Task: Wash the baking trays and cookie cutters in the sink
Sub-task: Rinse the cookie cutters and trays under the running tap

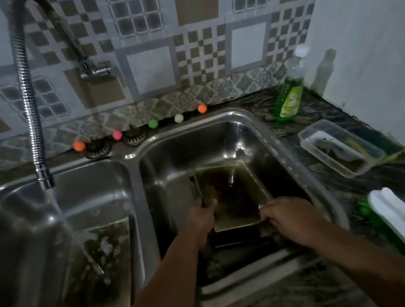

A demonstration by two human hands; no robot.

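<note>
- Your left hand [203,218] grips the left edge of the shiny rectangular metal baking tray [233,196], thumb on top.
- Your right hand [288,215] holds the tray's near right corner.
- The tray sits tilted in the right bowl of the steel double sink [137,191].
- One more flat tray [98,258] lies in the left bowl, under water from the bendy silver tap [32,115].
- One green soap bottle [288,100] stands on the dark counter [323,110].
</note>
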